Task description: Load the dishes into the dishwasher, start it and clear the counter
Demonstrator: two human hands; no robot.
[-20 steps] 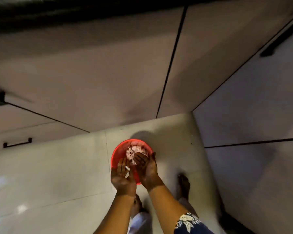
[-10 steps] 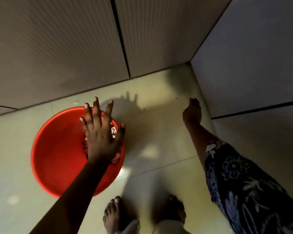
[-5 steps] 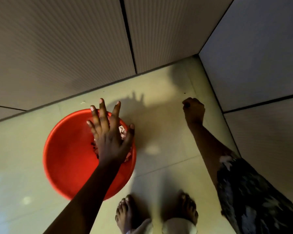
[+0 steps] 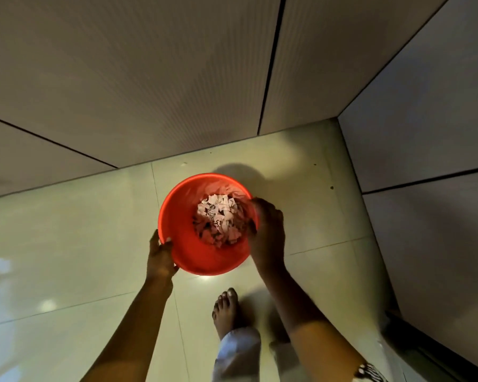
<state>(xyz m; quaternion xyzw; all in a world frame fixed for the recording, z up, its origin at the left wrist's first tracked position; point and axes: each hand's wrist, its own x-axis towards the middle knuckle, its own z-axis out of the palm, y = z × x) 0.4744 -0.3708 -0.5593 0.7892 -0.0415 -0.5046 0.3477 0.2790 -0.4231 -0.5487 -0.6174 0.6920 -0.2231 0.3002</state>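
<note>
We read no text here.
We find no letters, numbers or brand marks on the red bowl (image 4: 182,244), on the pale scraps (image 4: 218,216) inside it (too crumpled to tell), or on the cabinet fronts (image 4: 122,78).

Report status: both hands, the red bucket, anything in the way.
Left hand grips red bucket rim, left side. Right hand curled over right rim. Pale scraps heaped inside. Bare foot close by, not touching.
</note>
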